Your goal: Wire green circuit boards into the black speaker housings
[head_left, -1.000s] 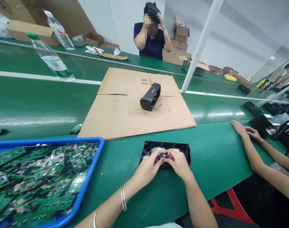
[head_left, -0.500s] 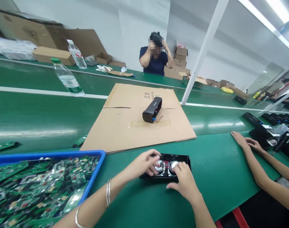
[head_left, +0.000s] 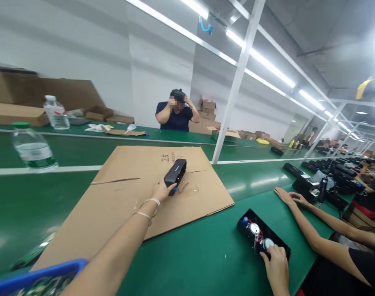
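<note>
My left hand point(head_left: 163, 190) reaches far forward and grips the near end of a black speaker housing point(head_left: 176, 172) on the cardboard. The housing is long and hollow, and a thin red wire with a blue connector shows at its open side. My right hand point(head_left: 276, 263) is closed over the near end of an open black speaker shell point(head_left: 247, 236) on the green bench. Inside that shell sit two round silver speakers point(head_left: 254, 229) with red wires and a blue connector. My palm hides part of the shell's near corner.
A flattened cardboard sheet point(head_left: 113, 205) covers the bench ahead. At lower left is a blue tray point(head_left: 36, 281) of green circuit boards. A water bottle point(head_left: 35, 150) stands at left. To the right rest a co-worker's arms point(head_left: 313, 230), beside several black housings. Another person point(head_left: 178, 111) sits opposite.
My left hand has left the speaker shell and stretched forward to the housing on the cardboard. My right hand and the shell have shifted right, and the shell is turned. The view has tilted up.
</note>
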`<action>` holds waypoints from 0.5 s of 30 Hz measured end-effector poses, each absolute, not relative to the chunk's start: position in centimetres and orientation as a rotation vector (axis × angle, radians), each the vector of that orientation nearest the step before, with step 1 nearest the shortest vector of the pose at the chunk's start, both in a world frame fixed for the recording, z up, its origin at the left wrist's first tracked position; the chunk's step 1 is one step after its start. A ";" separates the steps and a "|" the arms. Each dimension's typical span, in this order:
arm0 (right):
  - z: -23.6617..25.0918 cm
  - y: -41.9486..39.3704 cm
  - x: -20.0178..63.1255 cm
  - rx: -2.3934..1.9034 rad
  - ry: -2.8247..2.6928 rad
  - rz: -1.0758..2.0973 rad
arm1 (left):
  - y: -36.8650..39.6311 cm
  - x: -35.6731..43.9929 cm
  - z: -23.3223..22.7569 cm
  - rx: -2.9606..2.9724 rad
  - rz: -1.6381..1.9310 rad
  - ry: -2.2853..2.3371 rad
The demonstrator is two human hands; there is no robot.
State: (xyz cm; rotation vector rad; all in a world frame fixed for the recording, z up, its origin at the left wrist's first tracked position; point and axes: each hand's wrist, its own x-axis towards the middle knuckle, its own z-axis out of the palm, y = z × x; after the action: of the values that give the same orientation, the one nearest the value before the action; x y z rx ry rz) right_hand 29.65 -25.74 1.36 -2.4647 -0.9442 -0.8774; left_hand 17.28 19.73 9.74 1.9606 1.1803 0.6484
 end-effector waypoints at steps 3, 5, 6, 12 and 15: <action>1.9 -26.6 30.9 -2.515 -0.693 -1.090 | 19.2 17.4 10.0 1.941 0.621 1.260; 2.8 -26.0 30.4 -2.472 -0.574 -1.182 | 18.9 17.1 10.1 1.920 0.594 1.272; 3.3 -25.5 29.9 -2.422 -0.558 -1.217 | 18.7 16.7 10.2 1.903 0.573 1.260; 3.9 -20.4 25.4 -2.125 -0.889 -1.140 | 16.4 10.5 8.6 1.674 0.414 0.990; 3.0 -17.4 22.5 -1.994 -1.190 -0.977 | 13.6 6.2 7.3 1.592 0.423 0.842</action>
State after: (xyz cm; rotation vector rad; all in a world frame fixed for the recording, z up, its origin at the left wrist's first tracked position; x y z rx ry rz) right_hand 22.45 -17.38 3.04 -1.9942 -1.1896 -0.9765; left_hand 6.16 13.61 7.25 1.5915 0.8423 0.4225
